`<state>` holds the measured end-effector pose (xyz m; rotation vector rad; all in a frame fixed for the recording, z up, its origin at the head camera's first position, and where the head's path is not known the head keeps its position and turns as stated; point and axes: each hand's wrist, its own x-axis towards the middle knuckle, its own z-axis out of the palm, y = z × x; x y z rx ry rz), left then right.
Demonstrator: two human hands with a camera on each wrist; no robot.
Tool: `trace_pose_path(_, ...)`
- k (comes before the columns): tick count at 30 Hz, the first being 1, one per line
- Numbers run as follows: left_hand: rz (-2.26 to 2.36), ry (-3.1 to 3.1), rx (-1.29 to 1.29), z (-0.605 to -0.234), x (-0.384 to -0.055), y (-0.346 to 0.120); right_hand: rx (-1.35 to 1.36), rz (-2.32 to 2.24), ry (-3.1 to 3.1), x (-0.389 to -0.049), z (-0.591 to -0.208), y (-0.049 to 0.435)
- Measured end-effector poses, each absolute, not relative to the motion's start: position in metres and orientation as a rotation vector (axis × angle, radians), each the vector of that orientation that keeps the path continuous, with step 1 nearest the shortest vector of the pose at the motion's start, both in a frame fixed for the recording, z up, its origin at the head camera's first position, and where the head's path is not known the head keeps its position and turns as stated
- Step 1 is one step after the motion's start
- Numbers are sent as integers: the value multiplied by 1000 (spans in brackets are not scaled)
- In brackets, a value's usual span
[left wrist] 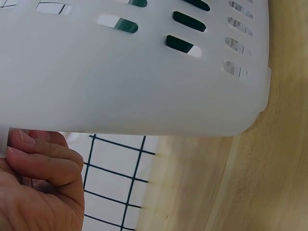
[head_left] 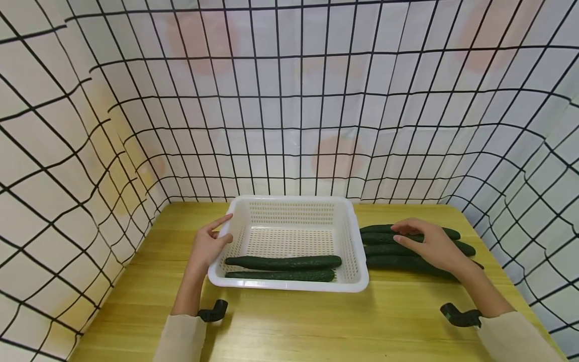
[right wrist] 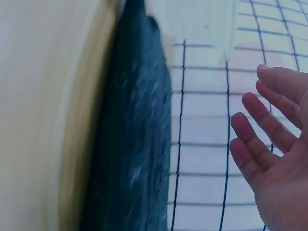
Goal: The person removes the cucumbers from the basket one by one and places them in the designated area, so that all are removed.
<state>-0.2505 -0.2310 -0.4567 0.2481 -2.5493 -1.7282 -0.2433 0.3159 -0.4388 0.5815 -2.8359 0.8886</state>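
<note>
A white plastic basket (head_left: 289, 285) with slotted walls stands in the middle of the table. Two long dark green cucumbers, a rear one (head_left: 285, 263) and a front one (head_left: 280, 276), lie side by side along its near wall. My left hand (head_left: 208, 245) holds the basket's left rim, thumb over the edge; curled fingers (left wrist: 45, 166) show under the rim in the left wrist view. Over several more cucumbers (head_left: 382, 261) to the right of the basket hovers my right hand (head_left: 431, 245), fingers spread and nothing in them. One cucumber (right wrist: 134, 134) appears large and blurred in the right wrist view.
Black wire grid panels (head_left: 289, 105) with pale cloth behind them enclose the wooden table (head_left: 316, 327) at the back and both sides. A small black wrist camera (head_left: 213, 311) sits on the left wrist, another (head_left: 459, 315) on the right.
</note>
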Motion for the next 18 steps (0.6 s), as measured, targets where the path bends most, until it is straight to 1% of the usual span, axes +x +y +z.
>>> trace_pose_path(8, -1728, -2558, 251, -457, -250, -234, 667, 1042, -2789, -256, -429, 279)
trace_pose_path(18, -1746, -2559, 246, -457, -249, -233, 780, 1117, -2764, -265, -425, 231)
